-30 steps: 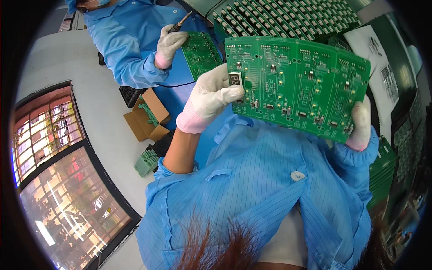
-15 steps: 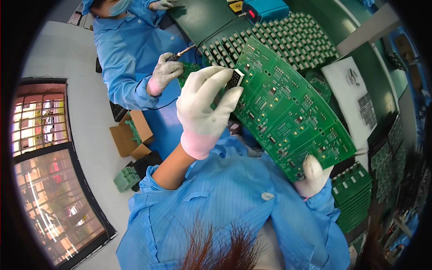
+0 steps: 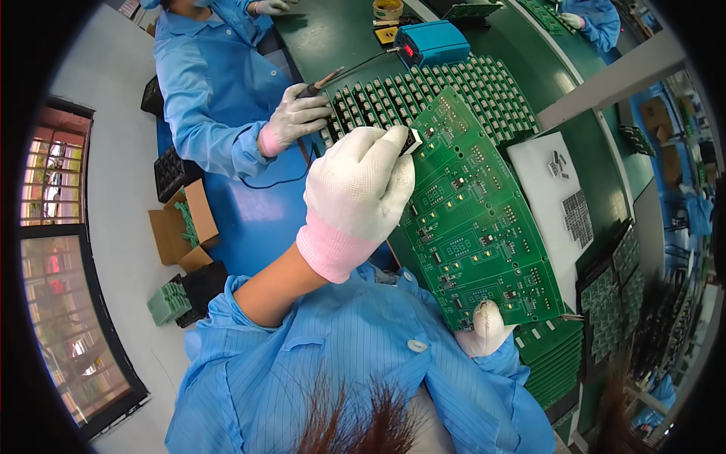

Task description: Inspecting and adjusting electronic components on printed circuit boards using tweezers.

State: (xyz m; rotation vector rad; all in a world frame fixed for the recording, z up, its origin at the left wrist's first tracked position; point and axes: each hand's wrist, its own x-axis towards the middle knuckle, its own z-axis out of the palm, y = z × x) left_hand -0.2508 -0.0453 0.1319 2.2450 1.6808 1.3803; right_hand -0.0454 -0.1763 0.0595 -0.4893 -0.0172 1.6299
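Observation:
My left hand (image 3: 355, 193), in a white knit glove with a pink cuff, pinches a small black-and-white digit display (image 3: 411, 142). The display is at the far left part of a large green circuit board (image 3: 491, 227); whether it touches the board, I cannot tell. My right hand (image 3: 486, 331), also gloved, grips the board's near end, thumb on top and the other fingers hidden beneath. The board is held tilted in front of me, with printed digit outlines and small soldered parts on its face.
Across from me, a co-worker's gloved hand (image 3: 295, 117) holds a soldering iron (image 3: 324, 80). Beyond stand a blue soldering station (image 3: 431, 41) and rows of small boards (image 3: 484, 91). On the right lie a white sheet (image 3: 537, 163) with small parts and a stack of green boards (image 3: 556, 359).
My left hand has turned, so less of the display's face shows. The large board sits lower and more upright in view. The co-worker's small green board has gone out of sight.

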